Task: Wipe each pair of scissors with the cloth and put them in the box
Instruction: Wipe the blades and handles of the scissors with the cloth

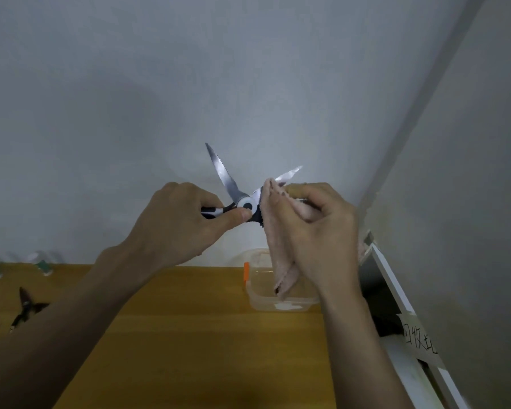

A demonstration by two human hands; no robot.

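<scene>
Two steel blades are splayed wide on the black-and-white-handled kitchen scissors (pixel 242 199), held up above the yellow counter (pixel 189 335). Left hand (pixel 177 222) fingers are curled round the handle; right hand (pixel 319 228) fingers pinch the soft pink cloth (pixel 278 246) over one blade. Stiff, sharp, probably slippery: best gripped by the handles. The clear plastic box (pixel 278 302) sits below.

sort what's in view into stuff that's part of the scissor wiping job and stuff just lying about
Part of the job:
black-and-white steel scissors, blades spread, in left hand
pink cloth in right hand
clear plastic box with orange clip
black scissors on the yellow table

Lying about:
green-capped clear bottles
white labelled bin
</scene>
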